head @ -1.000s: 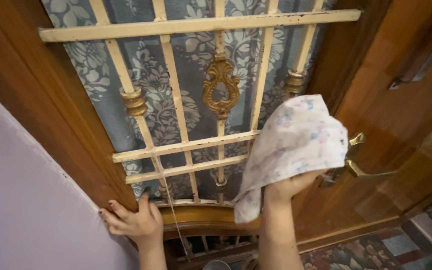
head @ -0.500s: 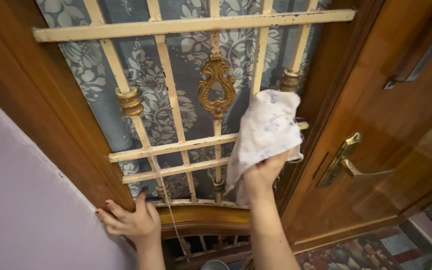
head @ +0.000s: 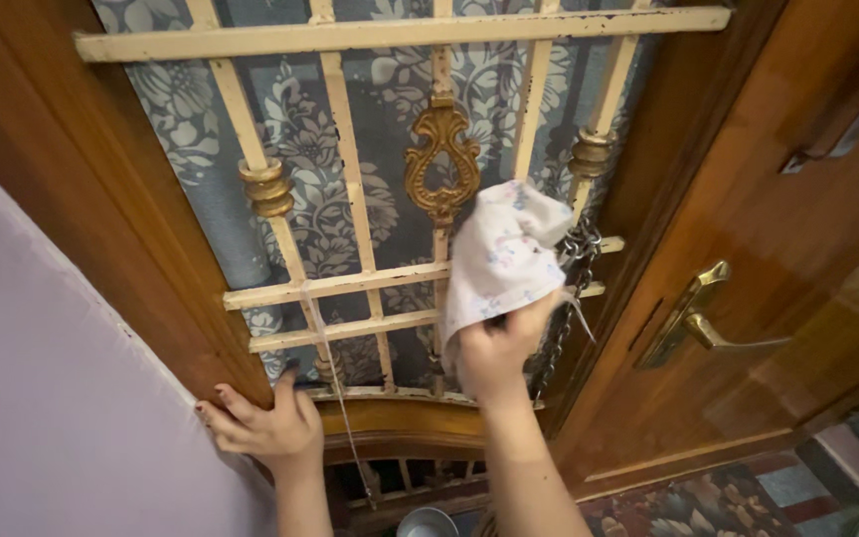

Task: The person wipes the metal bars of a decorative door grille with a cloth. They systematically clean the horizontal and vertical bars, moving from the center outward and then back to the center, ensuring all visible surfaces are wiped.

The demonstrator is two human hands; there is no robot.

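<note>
Cloth [head: 499, 259] shifted left off right bar, chain [head: 574, 283] now exposed. Right hand [head: 494, 353] fingers clamped on cloth, arm raised. Left hand [head: 265, 428] fingers spread on wooden frame [head: 131, 239].

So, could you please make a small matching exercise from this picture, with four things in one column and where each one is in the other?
Things:
1. cloth
2. left hand
3. brass door handle
4. metal chain

Places:
a. on the wooden door at the right
b. pressed on the cream window grille by the right hand
c. on the wooden frame at the lower left
d. hanging on the grille, just right of the cloth

Pairs: 1-b, 2-c, 3-a, 4-d
</note>
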